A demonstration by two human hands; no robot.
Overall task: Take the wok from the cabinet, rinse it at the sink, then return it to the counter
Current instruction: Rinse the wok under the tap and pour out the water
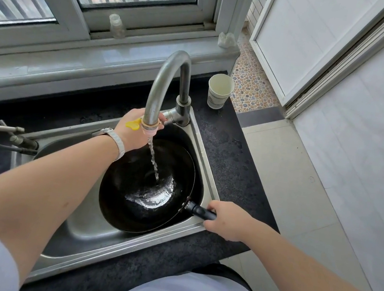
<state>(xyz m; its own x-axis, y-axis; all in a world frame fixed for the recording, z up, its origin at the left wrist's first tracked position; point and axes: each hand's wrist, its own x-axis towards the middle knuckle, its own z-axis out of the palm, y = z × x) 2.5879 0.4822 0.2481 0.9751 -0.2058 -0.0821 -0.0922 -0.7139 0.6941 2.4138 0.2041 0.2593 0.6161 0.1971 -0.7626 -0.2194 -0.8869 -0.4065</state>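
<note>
I see the dark speckled stone counter (225, 150) running under the window, and set into it the stainless steel sink (90, 227). Inside the sink's basin sits the round black wok (129, 200), tilted with its rim leaning toward the near right corner; a shallow pool of water glistens in its bottom. My right hand (227, 220) has its fingers wrapped shut around the wok's black handle (201, 212), which pokes out over the sink's edge. The curved grey metal faucet (168, 80) arches above, and a thin stream of water (153, 159) falls from its pinkish nozzle into the wok. My left hand (133, 132) is behind the spout at the faucet lever; whether its fingers are closed on it, I cannot tell. A white paper cup (219, 91) stands upright on the counter's far corner; I see nothing in it.
</note>
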